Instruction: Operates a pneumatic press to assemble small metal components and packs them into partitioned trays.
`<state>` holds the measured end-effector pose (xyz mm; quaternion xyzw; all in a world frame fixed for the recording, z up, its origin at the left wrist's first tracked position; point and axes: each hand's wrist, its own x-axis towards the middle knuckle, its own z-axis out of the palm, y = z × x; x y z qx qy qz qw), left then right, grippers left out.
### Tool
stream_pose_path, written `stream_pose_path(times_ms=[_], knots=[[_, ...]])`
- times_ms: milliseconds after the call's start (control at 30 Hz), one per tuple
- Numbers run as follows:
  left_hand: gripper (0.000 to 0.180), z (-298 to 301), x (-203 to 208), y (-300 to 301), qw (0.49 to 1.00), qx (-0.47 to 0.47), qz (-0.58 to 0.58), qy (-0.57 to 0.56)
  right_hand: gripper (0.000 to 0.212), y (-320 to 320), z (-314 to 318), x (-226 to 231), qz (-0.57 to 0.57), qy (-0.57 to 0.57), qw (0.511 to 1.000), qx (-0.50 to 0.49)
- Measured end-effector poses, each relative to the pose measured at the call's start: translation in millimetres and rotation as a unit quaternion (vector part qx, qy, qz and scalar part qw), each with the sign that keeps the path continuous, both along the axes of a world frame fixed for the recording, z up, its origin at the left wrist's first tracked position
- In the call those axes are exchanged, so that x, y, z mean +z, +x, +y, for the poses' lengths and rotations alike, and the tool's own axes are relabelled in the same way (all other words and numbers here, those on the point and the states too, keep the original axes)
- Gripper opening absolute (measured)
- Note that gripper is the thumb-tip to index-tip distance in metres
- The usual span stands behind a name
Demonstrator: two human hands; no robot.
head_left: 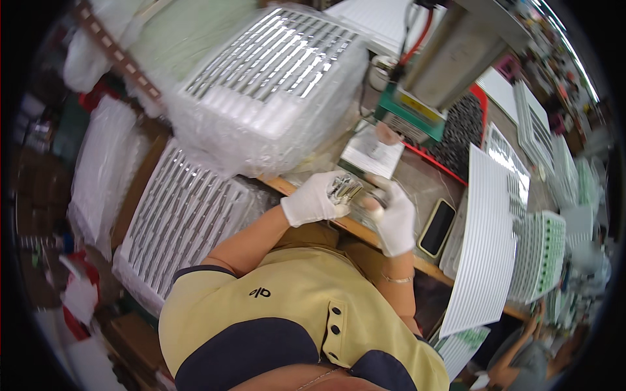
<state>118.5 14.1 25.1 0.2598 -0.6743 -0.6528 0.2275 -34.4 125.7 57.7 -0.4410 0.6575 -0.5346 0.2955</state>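
My left hand [314, 199], in a white glove, is closed around a small bundle of shiny metal pieces [345, 189]; their exact kind is too small to make out. Just to the right is my right hand [393, 216], in a white glove with bare thumb and fingertip showing. Its thumb and forefinger are apart and curve toward the bundle, with nothing visible between them. Both hands are over the table's wooden front edge [358, 229]. Beyond them a white block [372, 154] sits under the green base of a bench press [407, 117].
A red tray [484, 107] of small dark parts lies behind the press. A phone [437, 227] rests right of my right hand. Plastic-wrapped stacks of slotted panels [261, 65] stand at left, and a white ribbed panel [479, 244] leans at right. Another person [531, 355] is at lower right.
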Motion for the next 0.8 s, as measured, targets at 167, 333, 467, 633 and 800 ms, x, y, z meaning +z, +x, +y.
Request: stream_pose_path(times_ms=[167,333,467,633,800], knots=[[0.025,-60,98,62,0.933,0.304,-0.065,-0.182,0.028,-62,32,7,0.131,0.144,0.978,-0.071],[0.047,-240,53,203,0.742,0.339,-0.403,-0.414,0.022,-129,26,-27,0.315,0.242,0.897,-0.193],[0.051,-263,55,215,0.771,0.219,-0.472,-0.368,0.02,-154,5,-33,0.323,0.255,0.874,-0.259],[0.039,-280,34,220,0.83,0.298,-0.347,-0.32,0.019,-183,-36,-28,0.395,0.359,0.811,-0.241],[0.029,-155,81,143,0.93,0.283,-0.09,-0.215,0.019,-215,-63,-54,0.476,0.405,0.76,-0.182]])
